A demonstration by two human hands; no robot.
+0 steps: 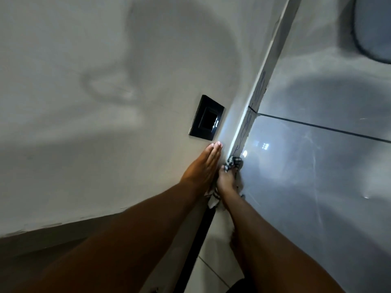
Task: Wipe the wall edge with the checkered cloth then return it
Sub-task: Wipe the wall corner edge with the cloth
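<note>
Plaster wall [105,144], no legible text; right hand [227,180] presses checkered cloth [233,162] on wall edge [245,123].

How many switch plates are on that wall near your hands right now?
1. A single black switch plate sits on the plain wall, just above the flat left hand and left of the wall edge. Others could lie outside the view.

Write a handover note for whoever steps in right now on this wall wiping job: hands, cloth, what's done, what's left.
Left hand: open, flat on the plaster wall, just below the black switch plate.
Right hand: gripping the checkered cloth, bunched and pressed against the wall edge beside the grey tiles.
Done: cloth picked up, wiping under way.
Left: scribble marks show higher up the edge; finish wiping, then return the cloth.
</note>
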